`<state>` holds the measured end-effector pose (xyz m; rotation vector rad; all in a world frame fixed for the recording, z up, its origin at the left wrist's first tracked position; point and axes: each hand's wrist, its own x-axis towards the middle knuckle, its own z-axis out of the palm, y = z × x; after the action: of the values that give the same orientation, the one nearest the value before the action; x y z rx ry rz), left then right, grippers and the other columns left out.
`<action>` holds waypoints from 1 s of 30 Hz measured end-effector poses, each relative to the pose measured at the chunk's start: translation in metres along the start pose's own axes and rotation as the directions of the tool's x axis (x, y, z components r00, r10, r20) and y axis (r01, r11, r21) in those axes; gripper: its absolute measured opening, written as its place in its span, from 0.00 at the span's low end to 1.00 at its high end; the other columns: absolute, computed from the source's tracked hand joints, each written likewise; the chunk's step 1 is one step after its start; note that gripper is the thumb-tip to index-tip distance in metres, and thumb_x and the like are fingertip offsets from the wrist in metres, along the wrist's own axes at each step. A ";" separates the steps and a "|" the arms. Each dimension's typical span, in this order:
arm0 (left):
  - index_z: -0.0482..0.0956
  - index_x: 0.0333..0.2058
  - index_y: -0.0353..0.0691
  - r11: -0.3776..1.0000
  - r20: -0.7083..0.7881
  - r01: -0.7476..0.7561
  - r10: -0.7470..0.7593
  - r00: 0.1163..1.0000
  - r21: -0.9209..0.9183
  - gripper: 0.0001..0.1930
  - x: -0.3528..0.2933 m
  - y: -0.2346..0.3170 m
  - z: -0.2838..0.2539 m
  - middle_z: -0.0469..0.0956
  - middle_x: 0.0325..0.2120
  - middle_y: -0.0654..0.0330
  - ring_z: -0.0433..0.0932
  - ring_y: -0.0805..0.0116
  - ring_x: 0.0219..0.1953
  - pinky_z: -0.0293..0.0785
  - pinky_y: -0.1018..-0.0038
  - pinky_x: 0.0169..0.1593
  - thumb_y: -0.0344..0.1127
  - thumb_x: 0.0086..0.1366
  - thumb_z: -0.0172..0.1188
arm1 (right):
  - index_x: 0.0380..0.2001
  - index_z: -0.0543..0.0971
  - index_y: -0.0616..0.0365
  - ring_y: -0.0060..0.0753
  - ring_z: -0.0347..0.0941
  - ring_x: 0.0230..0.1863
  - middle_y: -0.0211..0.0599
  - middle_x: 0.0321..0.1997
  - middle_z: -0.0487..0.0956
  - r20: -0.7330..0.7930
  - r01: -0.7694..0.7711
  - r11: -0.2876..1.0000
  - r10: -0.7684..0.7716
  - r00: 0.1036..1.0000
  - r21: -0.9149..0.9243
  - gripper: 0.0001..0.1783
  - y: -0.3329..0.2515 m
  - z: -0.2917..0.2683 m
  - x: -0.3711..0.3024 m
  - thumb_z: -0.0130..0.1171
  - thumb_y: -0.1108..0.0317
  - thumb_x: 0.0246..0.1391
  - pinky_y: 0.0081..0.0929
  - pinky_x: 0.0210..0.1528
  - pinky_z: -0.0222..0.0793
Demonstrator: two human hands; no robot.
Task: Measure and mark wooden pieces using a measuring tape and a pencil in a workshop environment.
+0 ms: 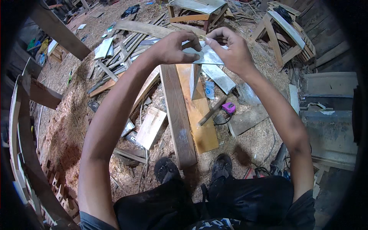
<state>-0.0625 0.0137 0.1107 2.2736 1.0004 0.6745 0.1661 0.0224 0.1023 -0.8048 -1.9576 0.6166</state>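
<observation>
A whitish flat panel (211,57) lies level in front of me, above the planks on the ground. My left hand (177,48) is at the panel's left side, thumb and forefinger curved with a gap between their tips. At the panel's far right side, my right hand (232,50) has thumb and fingertips brought together; whatever is between them is too small to make out. Under the panel an upright narrow board (194,81) stands on an orange-brown plank (205,132). A dark brown plank (178,122) runs alongside toward my feet.
A pink tape measure (229,107) and a dark wooden stick (212,111) lie right of the planks. A pale board (151,127) is at the left. Wood shavings (65,130) and scrap strips cover the ground. Wooden stools (197,7) stand farther off, with a grey cabinet-like piece (329,126) at right.
</observation>
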 end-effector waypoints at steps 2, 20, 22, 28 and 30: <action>0.80 0.43 0.36 0.995 -0.002 -0.089 0.089 0.996 0.052 0.19 0.000 -0.003 -0.001 0.77 0.45 0.55 0.76 0.62 0.50 0.68 0.65 0.61 0.38 0.55 0.70 | 0.38 0.79 0.62 0.22 0.79 0.34 0.33 0.32 0.83 0.038 0.034 0.999 -0.035 0.999 0.024 0.12 0.000 0.007 0.000 0.65 0.63 0.58 0.24 0.39 0.76; 0.68 0.59 0.35 0.949 0.048 0.139 -0.159 0.986 0.283 0.46 0.004 0.014 0.005 0.77 0.51 0.44 0.77 0.51 0.53 0.73 0.62 0.58 0.47 0.42 0.76 | 0.36 0.81 0.63 0.24 0.83 0.37 0.37 0.32 0.85 0.089 -0.139 0.981 0.127 0.988 0.138 0.10 -0.004 0.015 -0.005 0.64 0.66 0.58 0.24 0.38 0.76; 0.68 0.59 0.35 0.957 0.039 0.123 -0.138 0.990 0.262 0.46 0.004 0.015 0.005 0.77 0.50 0.44 0.77 0.51 0.53 0.73 0.61 0.57 0.47 0.42 0.76 | 0.36 0.81 0.63 0.24 0.83 0.37 0.37 0.32 0.85 0.085 -0.108 0.987 0.099 0.991 0.119 0.10 -0.004 0.015 -0.005 0.64 0.66 0.58 0.24 0.39 0.76; 0.71 0.57 0.33 0.949 0.048 0.092 -0.111 0.993 0.301 0.44 0.007 0.016 0.004 0.78 0.49 0.44 0.78 0.51 0.51 0.73 0.62 0.56 0.48 0.41 0.75 | 0.38 0.81 0.63 0.25 0.83 0.37 0.37 0.32 0.85 0.093 -0.130 0.987 0.121 0.988 0.094 0.10 -0.009 0.014 -0.007 0.64 0.66 0.59 0.24 0.39 0.76; 0.71 0.56 0.33 0.952 0.037 0.094 -0.110 0.993 0.290 0.44 0.007 0.015 0.004 0.78 0.48 0.45 0.78 0.51 0.50 0.74 0.62 0.56 0.49 0.41 0.75 | 0.38 0.80 0.63 0.23 0.83 0.35 0.36 0.31 0.85 0.089 -0.113 0.988 0.104 0.991 0.108 0.10 -0.007 0.014 -0.006 0.64 0.67 0.59 0.24 0.38 0.76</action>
<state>-0.0480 0.0093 0.1196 2.4513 1.2500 0.4454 0.1543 0.0123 0.0972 -0.8304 -1.9440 0.8304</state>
